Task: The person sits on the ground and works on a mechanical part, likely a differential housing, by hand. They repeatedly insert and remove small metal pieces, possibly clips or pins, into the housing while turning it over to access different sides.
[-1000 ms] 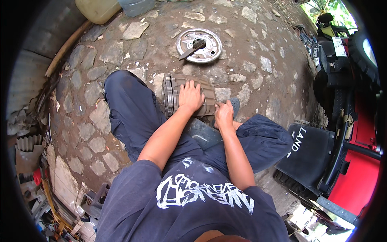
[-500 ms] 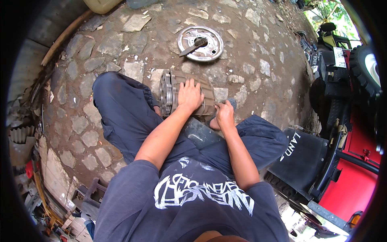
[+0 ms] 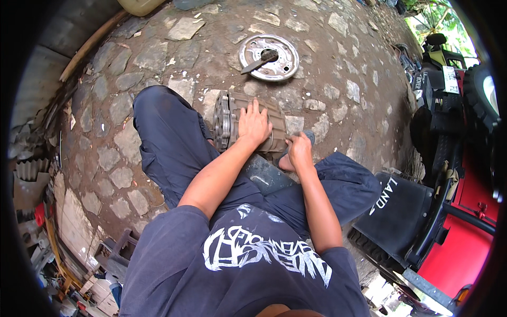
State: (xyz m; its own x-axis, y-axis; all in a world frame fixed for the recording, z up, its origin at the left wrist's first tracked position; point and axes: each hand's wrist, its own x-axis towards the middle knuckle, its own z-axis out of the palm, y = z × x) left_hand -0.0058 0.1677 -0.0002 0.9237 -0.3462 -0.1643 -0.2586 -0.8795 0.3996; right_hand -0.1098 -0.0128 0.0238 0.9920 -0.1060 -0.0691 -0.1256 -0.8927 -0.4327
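Little has shifted across the last second: both hands stay on the same part, while the view has tilted so the stone floor sits slightly lower in frame. Left hand (image 3: 254, 124) lies flat, fingers spread, on top of the ribbed grey-brown metal drum housing with a toothed flange (image 3: 240, 127), which rests on its side on the cobbled stone ground (image 3: 158, 63) just ahead of the person's knees, touching the left trouser leg (image 3: 169, 142). Right hand (image 3: 299, 150) is curled against the drum's near right end; whether it grips a tool or the edge of the part itself cannot be told, since the fingers hide it. The two hands sit close together but do not touch. Beyond the drum, well apart from it, a round silver metal cover plate (image 3: 268, 57) lies flat on the stones with a dark-handled tool (image 3: 259, 61) resting across it. To the right stands a red vehicle body with a black seat (image 3: 401, 211). Cluttered scrap parts (image 3: 31, 185) line the left edge.
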